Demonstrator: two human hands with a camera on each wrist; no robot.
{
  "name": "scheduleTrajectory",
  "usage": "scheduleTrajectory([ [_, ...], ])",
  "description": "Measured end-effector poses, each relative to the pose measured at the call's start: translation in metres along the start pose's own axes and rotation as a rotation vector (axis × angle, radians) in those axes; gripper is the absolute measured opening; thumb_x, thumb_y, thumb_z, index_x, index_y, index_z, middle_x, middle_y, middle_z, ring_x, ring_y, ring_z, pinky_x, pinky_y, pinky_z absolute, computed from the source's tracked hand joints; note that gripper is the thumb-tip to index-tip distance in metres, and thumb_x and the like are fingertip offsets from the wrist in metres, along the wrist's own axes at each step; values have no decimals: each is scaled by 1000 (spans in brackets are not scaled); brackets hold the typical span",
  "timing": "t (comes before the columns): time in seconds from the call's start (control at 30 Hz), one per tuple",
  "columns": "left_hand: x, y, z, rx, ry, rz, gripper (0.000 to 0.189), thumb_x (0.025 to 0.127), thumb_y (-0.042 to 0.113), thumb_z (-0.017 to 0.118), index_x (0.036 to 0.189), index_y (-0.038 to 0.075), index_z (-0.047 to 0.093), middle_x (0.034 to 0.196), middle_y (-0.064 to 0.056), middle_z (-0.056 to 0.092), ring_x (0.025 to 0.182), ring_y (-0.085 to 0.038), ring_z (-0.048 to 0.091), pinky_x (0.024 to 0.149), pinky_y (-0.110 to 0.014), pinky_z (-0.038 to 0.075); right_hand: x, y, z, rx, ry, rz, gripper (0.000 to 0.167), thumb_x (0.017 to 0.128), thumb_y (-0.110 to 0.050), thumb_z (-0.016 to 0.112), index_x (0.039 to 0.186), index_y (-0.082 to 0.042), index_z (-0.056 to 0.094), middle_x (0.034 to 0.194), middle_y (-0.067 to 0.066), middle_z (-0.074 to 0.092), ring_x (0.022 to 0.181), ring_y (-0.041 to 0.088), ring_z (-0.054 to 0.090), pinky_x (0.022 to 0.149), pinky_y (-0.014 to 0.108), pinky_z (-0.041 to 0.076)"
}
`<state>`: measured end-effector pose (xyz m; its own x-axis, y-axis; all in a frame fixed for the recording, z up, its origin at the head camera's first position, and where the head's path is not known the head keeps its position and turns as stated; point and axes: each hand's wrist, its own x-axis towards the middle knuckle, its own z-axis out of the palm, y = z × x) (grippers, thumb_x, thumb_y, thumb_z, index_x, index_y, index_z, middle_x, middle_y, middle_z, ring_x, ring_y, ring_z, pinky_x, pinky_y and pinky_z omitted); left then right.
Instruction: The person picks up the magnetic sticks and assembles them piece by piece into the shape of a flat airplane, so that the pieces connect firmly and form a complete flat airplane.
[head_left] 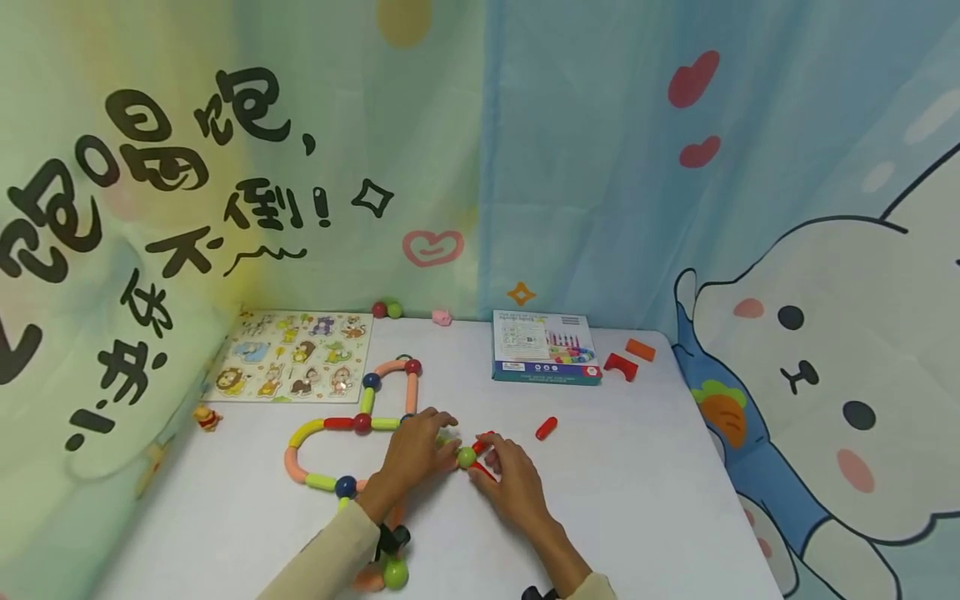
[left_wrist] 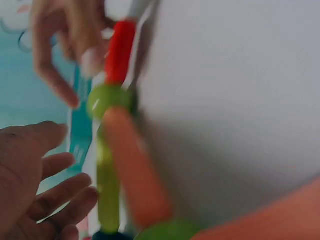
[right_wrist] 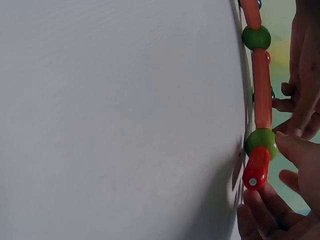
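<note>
A flat figure of coloured rods and balls, like a magnetic building set, lies on the table, partly hidden by my left arm. At its right end sits a green ball [head_left: 467,457] with red rods [right_wrist: 257,167] beside it. My right hand [head_left: 513,483] holds a red rod between thumb and fingers, the thumb by the green ball. My left hand [head_left: 416,450] hovers beside the yellow-green rod [left_wrist: 108,185], fingers loosely spread and gripping nothing. An orange rod [right_wrist: 261,87] joins the green ball to another green ball [right_wrist: 256,38].
A loose red rod [head_left: 547,428] lies right of the hands. Behind are a boxed set [head_left: 546,371], a red arch block [head_left: 621,367], an orange block [head_left: 641,350] and an animal picture board [head_left: 288,357]. A small bear figure [head_left: 207,417] stands at left; a curtain hangs behind.
</note>
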<state>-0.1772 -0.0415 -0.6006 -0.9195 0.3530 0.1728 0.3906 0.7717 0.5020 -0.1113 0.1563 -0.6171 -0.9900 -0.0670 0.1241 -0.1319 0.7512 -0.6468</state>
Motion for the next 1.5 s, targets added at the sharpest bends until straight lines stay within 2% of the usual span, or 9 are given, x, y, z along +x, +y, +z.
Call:
scheduleTrajectory([
  [0.1, 16, -14, -15, -19, 85, -46, 31, 94, 29, 82, 120, 15, 75, 110, -6, 76, 96, -25, 70, 86, -43, 57, 3, -4, 4, 2, -34, -19, 49, 90, -26, 86, 136, -21, 69, 102, -2, 68, 93, 12, 58, 79, 27, 48],
  [0.23, 50, -36, -36, -46, 188, -109, 34, 94, 24, 81, 124, 11, 73, 110, -12, 76, 103, -31, 67, 89, -48, 53, 4, -6, 9, -9, -36, -22, 43, 92, -25, 84, 133, -23, 71, 111, -3, 71, 102, 12, 60, 86, 32, 52],
  [0.33, 79, -52, -48, -65, 213, -165, 39, 96, 23, 77, 131, 8, 69, 114, -16, 74, 107, -35, 65, 92, -51, 49, 5, -6, 12, -2, -14, -4, 41, 91, -22, 84, 131, -23, 72, 110, -5, 71, 101, 11, 59, 85, 31, 53],
  [0.5, 120, -78, -60, -66, 156, -272, 52, 101, 24, 69, 147, 4, 56, 137, -20, 66, 129, -42, 58, 109, -58, 44, 2, -6, 14, 16, -17, 28, 37, 92, -20, 83, 128, -25, 73, 109, -7, 69, 101, 10, 57, 84, 28, 51],
  [0.67, 147, -92, -63, -142, 9, -332, 62, 108, 17, 58, 163, 3, 33, 166, -22, 42, 155, -42, 39, 126, -59, 31, 1, -6, 14, 9, -31, 69, 37, 94, -21, 82, 129, -26, 72, 112, -7, 69, 104, 10, 57, 87, 31, 53],
  [0.9, 159, -101, -61, -146, -122, -415, 65, 109, 12, 54, 165, 6, 22, 161, -26, 47, 143, -44, 53, 119, -61, 40, -2, -5, 15, 25, -41, 74, 38, 93, -18, 82, 130, -25, 72, 111, -9, 67, 102, 9, 56, 84, 30, 51],
  [1.13, 163, -111, -64, -81, -146, -362, 61, 108, 10, 54, 161, 2, 25, 153, -30, 53, 134, -47, 60, 113, -60, 46, -2, -4, 18, 38, -51, 118, 38, 93, -20, 83, 128, -28, 72, 107, -11, 63, 99, 7, 55, 84, 28, 49],
  [1.27, 163, -117, -63, -56, -130, -362, 57, 108, 9, 55, 158, 2, 29, 150, -30, 56, 132, -48, 61, 111, -60, 47, -3, -4, 20, 63, -73, 120, 37, 94, -21, 82, 129, -28, 71, 107, -11, 63, 99, 7, 55, 83, 27, 48],
  [1.5, 162, -110, -59, -55, -9, -325, 53, 103, 9, 62, 150, -2, 41, 152, -28, 49, 140, -45, 52, 115, -59, 44, -3, -2, 23, 77, -35, 102, 39, 93, -19, 83, 128, -29, 70, 106, -10, 62, 98, 7, 56, 82, 26, 48],
])
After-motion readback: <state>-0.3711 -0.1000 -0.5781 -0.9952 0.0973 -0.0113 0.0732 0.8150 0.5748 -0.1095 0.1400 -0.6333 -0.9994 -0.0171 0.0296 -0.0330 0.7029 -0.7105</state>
